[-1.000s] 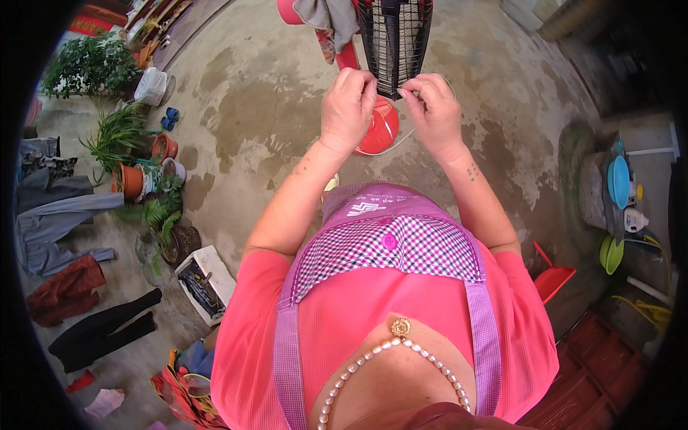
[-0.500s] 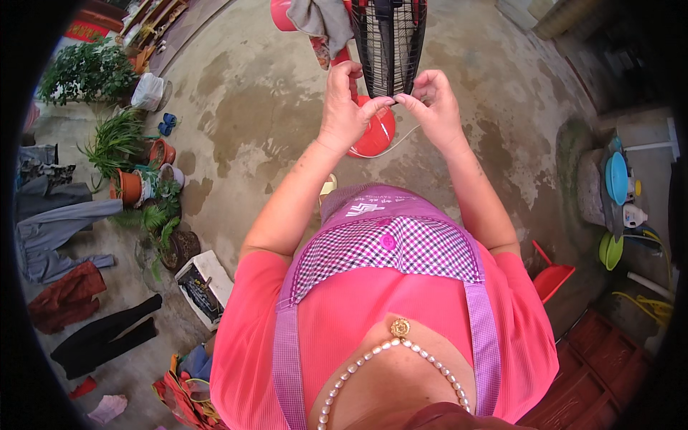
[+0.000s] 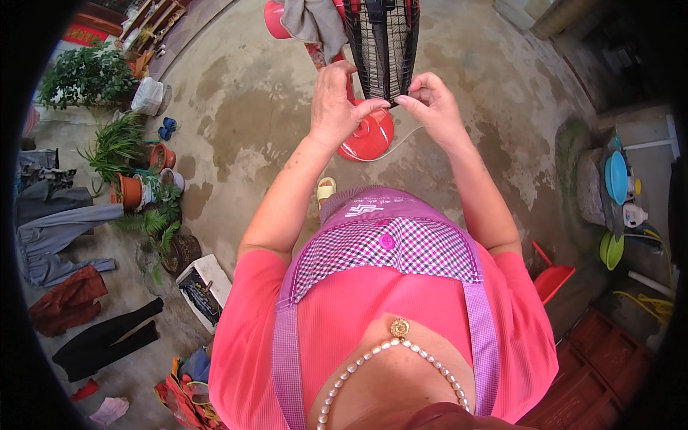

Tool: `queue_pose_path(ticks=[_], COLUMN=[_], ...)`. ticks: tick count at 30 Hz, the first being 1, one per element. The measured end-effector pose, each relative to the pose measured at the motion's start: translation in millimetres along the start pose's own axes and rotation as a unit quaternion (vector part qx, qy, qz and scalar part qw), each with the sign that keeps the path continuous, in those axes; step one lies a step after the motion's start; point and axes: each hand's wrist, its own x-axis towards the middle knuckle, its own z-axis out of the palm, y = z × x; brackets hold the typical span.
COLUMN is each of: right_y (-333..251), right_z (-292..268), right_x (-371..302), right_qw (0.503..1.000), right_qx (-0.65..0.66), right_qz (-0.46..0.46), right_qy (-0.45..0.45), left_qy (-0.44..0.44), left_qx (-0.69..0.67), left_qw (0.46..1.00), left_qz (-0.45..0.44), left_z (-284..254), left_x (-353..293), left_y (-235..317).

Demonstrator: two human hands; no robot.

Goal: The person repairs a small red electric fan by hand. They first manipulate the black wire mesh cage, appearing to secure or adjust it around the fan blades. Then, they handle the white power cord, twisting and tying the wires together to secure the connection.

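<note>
In front of me stands an electric fan with a black wire guard (image 3: 382,61) and a round red base (image 3: 370,137) on the floor. The guard shows nearly edge-on. My left hand (image 3: 334,106) reaches its near edge from the left, thumb pressed on the rim and fingers bent. From the right, my right hand (image 3: 435,109) pinches the same edge, its thumb close to the left thumb. Any small part between the thumbs is too small to make out. A grey cloth (image 3: 315,27) hangs beside the guard, next to a red basin-like thing (image 3: 275,20).
A white cord (image 3: 403,145) runs from the base. Potted plants (image 3: 127,192) and laid-out clothes (image 3: 64,222) line the left. At the right are a blue basin (image 3: 615,178), a green basin (image 3: 610,251) and a red dustpan (image 3: 552,279). Wet patches mark the concrete floor (image 3: 244,129).
The guard, the red base and my left hand have shifted slightly left in the picture. Both thumbs stay at the guard's near edge. More of a yellow slipper shows below.
</note>
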Motion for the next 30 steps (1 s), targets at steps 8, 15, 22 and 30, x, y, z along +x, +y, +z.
queue_pose_path(ticks=[8, 15, 22, 30], right_y=[14, 20, 35, 32], right_z=[6, 0, 19, 33], right_x=[6, 13, 6, 5], right_qw=[0.983, 0.997, 0.994, 0.996], right_qx=[-0.122, -0.058, 0.023, 0.052], right_qz=[-0.089, -0.027, -0.082, -0.044], right_qy=[0.107, 0.046, 0.061, 0.056], left_qy=[-0.014, 0.029, 0.112, 0.112], left_qx=[-0.108, -0.023, -0.006, -0.008], left_qw=[0.992, 0.999, 0.993, 0.993], left_qz=[-0.069, -0.002, 0.047, 0.035], left_z=[-8, 3, 22, 14], left_x=[-12, -4, -7, -15], left_y=[15, 20, 15, 12])
